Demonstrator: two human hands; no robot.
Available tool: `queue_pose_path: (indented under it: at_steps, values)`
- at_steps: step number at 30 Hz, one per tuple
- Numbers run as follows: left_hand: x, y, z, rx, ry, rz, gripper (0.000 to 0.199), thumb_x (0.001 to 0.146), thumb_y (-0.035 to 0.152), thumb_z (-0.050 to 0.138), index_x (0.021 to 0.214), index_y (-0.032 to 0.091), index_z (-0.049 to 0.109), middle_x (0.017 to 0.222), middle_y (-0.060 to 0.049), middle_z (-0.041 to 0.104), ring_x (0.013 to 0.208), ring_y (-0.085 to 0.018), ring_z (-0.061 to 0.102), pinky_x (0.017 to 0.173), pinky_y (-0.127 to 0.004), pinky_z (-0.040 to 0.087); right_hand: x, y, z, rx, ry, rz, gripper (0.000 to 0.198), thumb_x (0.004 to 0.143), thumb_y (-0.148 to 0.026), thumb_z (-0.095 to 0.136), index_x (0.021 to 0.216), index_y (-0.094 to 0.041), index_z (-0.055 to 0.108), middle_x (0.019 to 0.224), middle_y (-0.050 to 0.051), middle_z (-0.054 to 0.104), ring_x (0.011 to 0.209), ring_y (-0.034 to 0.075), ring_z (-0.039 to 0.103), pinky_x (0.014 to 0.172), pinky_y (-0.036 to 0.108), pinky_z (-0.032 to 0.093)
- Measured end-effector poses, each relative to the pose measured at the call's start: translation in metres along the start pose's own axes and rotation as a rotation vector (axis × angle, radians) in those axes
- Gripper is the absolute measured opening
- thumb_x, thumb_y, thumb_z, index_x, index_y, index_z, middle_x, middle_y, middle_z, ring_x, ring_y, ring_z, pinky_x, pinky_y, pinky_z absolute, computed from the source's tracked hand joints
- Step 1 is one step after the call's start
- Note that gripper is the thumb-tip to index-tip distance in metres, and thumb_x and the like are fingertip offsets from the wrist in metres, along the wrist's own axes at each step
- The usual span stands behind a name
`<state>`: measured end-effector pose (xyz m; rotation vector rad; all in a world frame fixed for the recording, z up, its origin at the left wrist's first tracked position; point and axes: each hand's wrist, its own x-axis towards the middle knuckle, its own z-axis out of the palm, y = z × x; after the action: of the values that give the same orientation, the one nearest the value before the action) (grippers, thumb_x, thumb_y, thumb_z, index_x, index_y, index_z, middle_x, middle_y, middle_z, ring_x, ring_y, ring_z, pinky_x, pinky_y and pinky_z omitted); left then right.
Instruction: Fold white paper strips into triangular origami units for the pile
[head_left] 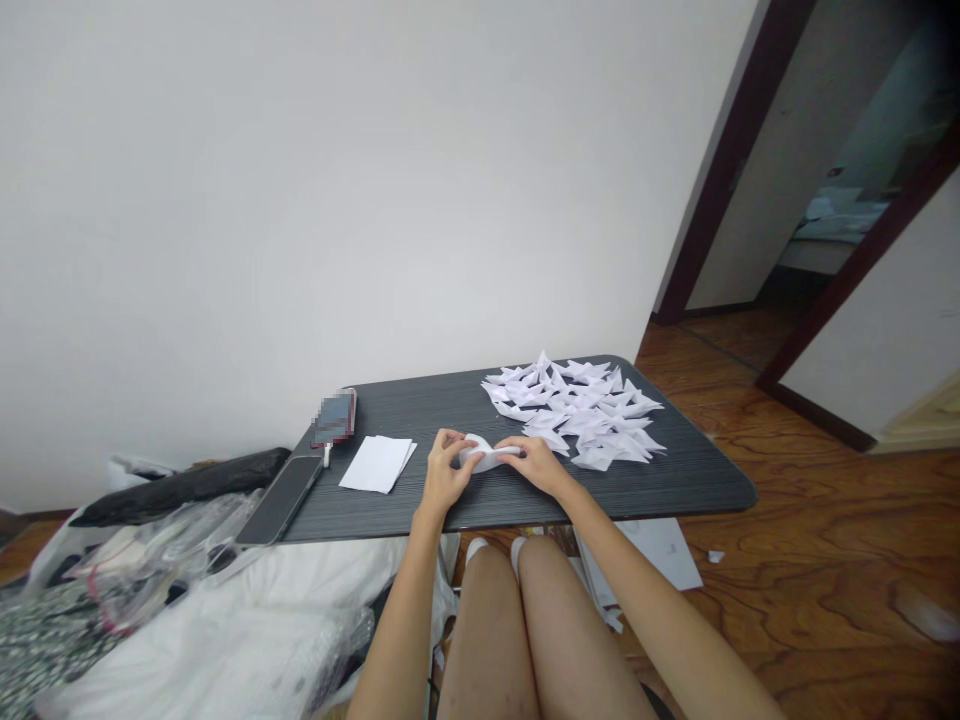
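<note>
Holding a small, partly folded white paper point(489, 457) just left of the pile of folded paper shapes point(581, 415), above the front part of the dark table point(697, 485). Pinching the paper's left end with the left grip point(448, 472), nearly closed, thumb on the near side and fingers on the far side. Pinching its right end with the right grip point(540, 463), likewise nearly closed, near the left front edge of the pile. Impossible to tell about contact between the held paper and the table.

Visible well left of the pile: a small stack of plain white sheets point(375, 465), slightly fanned along its right side. Farther left of the pile, at the table's left end: a flat dark rectangular object point(281, 502), with a pixelated device point(335, 418) behind it. In front of the pile and lower down, on the wooden floor point(802, 590): larger white sheets point(660, 553) and a paper scrap point(716, 556). Behind the pile: a white wall point(420, 200).
</note>
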<state>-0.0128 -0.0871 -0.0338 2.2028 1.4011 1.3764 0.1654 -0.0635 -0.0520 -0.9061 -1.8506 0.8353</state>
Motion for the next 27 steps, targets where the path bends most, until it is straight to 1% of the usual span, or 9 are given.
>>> queue_pose_path:
  at_steps: [3, 5, 8, 11, 13, 17, 21, 24, 27]
  values:
    - [0.002, 0.005, -0.001, -0.111, -0.073, 0.011, 0.019, 0.069, 0.030, 0.059, 0.081, 0.018, 0.066, 0.108, -0.009, 0.048, 0.103, -0.022, 0.046, 0.088, -0.033, 0.037, -0.001, -0.004, 0.000, 0.047, -0.038, -0.003, 0.016, 0.070, -0.024, 0.055, 0.081, -0.018, 0.065, 0.082, 0.004, 0.066, 0.077, 0.018, 0.059, 0.069, 0.029, 0.043]
    - [0.003, 0.007, -0.001, -0.219, -0.158, -0.032, 0.022, 0.069, 0.030, 0.058, 0.085, 0.017, 0.066, 0.107, -0.009, 0.053, 0.101, -0.023, 0.048, 0.087, -0.034, 0.037, 0.000, -0.006, 0.001, 0.087, -0.028, 0.005, 0.017, 0.069, -0.025, 0.056, 0.083, -0.018, 0.065, 0.085, 0.004, 0.065, 0.080, 0.019, 0.058, 0.073, 0.031, 0.043]
    - [0.002, 0.010, 0.001, -0.350, -0.202, -0.191, 0.023, 0.071, 0.032, 0.055, 0.084, 0.016, 0.066, 0.084, -0.007, 0.064, 0.080, -0.019, 0.057, 0.076, -0.030, 0.043, 0.002, -0.007, 0.004, 0.182, 0.071, 0.054, 0.029, 0.068, -0.027, 0.058, 0.096, -0.019, 0.060, 0.086, 0.004, 0.064, 0.078, 0.018, 0.057, 0.074, 0.031, 0.043]
    - [-0.004, 0.019, 0.005, -0.520, -0.153, -0.397, 0.026, 0.071, 0.035, 0.055, 0.080, 0.013, 0.065, 0.065, -0.005, 0.064, 0.058, -0.015, 0.056, 0.055, -0.024, 0.045, -0.002, -0.010, 0.006, 0.292, 0.246, 0.129, 0.046, 0.068, -0.031, 0.059, 0.111, -0.020, 0.050, 0.082, 0.003, 0.060, 0.073, 0.015, 0.055, 0.068, 0.028, 0.044]
    - [-0.013, 0.030, 0.010, -0.730, -0.092, -0.550, 0.027, 0.071, 0.034, 0.056, 0.082, 0.010, 0.063, 0.059, -0.005, 0.063, 0.048, -0.011, 0.054, 0.045, -0.020, 0.042, -0.013, -0.015, 0.007, 0.417, 0.303, 0.183, 0.050, 0.070, -0.035, 0.058, 0.116, -0.022, 0.044, 0.090, 0.005, 0.057, 0.078, 0.015, 0.054, 0.065, 0.026, 0.045]
    - [-0.042, 0.061, 0.016, -1.245, 0.077, -0.928, 0.019, 0.069, 0.026, 0.060, 0.077, 0.008, 0.061, 0.058, -0.003, 0.060, 0.044, -0.006, 0.052, 0.036, -0.012, 0.037, -0.048, -0.039, 0.001, 0.718, 0.202, 0.276, 0.041, 0.081, -0.045, 0.036, 0.117, -0.026, 0.041, 0.103, 0.008, 0.055, 0.084, 0.017, 0.056, 0.065, 0.028, 0.046]
    - [-0.071, 0.089, 0.017, -1.651, 0.028, -1.262, 0.012, 0.075, 0.017, 0.053, 0.074, 0.008, 0.061, 0.051, 0.000, 0.052, 0.034, 0.000, 0.043, 0.032, -0.006, 0.035, -0.074, -0.067, -0.012, 0.709, -0.023, 0.250, 0.044, 0.075, -0.042, 0.050, 0.115, -0.024, 0.045, 0.110, 0.008, 0.054, 0.100, 0.020, 0.050, 0.078, 0.031, 0.042]
    - [-0.080, 0.106, 0.018, -1.785, -0.071, -1.339, 0.017, 0.078, 0.015, 0.049, 0.072, 0.006, 0.061, 0.048, 0.001, 0.048, 0.032, 0.002, 0.040, 0.031, -0.004, 0.033, -0.078, -0.078, -0.015, 0.742, -0.100, 0.234, 0.038, 0.073, -0.043, 0.053, 0.102, -0.019, 0.053, 0.099, 0.010, 0.060, 0.091, 0.020, 0.055, 0.074, 0.031, 0.043]
    - [-0.072, 0.113, 0.019, -1.653, -0.183, -1.277, 0.015, 0.075, 0.019, 0.052, 0.074, 0.007, 0.063, 0.056, -0.003, 0.056, 0.042, -0.003, 0.052, 0.040, -0.009, 0.041, -0.069, -0.078, -0.017, 0.719, -0.033, 0.250, 0.024, 0.071, -0.039, 0.057, 0.076, -0.016, 0.056, 0.077, 0.007, 0.063, 0.068, 0.016, 0.058, 0.061, 0.027, 0.044]
